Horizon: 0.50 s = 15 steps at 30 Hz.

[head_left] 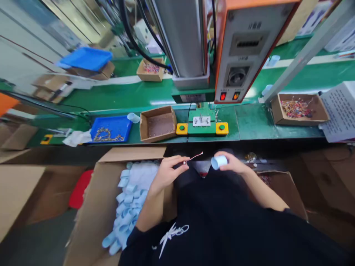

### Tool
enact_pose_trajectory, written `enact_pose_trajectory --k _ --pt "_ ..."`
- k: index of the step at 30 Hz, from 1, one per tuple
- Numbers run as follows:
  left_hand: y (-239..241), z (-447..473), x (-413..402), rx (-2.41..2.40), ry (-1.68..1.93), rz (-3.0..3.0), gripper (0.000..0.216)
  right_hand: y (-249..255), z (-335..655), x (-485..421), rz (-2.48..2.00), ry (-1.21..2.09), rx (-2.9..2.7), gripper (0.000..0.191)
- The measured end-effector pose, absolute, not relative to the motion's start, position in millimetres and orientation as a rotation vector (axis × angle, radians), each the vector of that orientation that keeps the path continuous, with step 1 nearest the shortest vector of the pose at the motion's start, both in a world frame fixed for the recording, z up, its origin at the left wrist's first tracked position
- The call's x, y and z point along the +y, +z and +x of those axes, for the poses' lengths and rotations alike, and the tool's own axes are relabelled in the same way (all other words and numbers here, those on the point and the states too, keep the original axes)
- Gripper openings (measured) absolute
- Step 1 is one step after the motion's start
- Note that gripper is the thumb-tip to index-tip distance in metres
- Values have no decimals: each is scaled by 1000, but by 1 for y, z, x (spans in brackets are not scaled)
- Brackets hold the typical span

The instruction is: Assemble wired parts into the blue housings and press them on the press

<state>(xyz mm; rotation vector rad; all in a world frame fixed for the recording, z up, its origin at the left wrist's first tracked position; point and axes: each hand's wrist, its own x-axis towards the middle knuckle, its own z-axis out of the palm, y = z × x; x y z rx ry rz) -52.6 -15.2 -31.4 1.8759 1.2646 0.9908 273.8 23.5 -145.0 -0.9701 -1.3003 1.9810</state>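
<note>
Between the thumb and fingers of my left hand is a small metal part with a thin wire lead, whose tip points right. My right hand grips a light blue plastic cup, tilted with its opening facing left. Both hands are held apart in front of my body, below the bench edge. Beyond them on the bench stands a green press fixture with a pale metal plate. A yellow box with a green button sits at its right and a matching one at its left.
Many light blue cups fill a large cardboard box at my left. On the bench are a blue tray of metal pieces, a cardboard box and a box of wires. The press column rises above the fixture.
</note>
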Motion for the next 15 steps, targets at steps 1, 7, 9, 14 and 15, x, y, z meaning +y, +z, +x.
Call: enact_pose_trajectory --k 1,7,9,14,15 --pt "-31 -45 -16 1218 1051 1864 26 -143 272 30 -945 1894 -1215 82" --pt "-25 -13 -24 1005 1225 1939 27 -114 257 39 -824 1505 -1299 84" --pt "-24 -9 -26 970 1257 1988 30 -103 253 35 -817 1360 -1461 77" --pt "-22 2 -25 964 1276 2101 30 -90 246 31 -719 1103 -1673 61" --pt "-23 4 -24 975 1266 2113 29 -90 244 30 -720 1092 -1684 61"
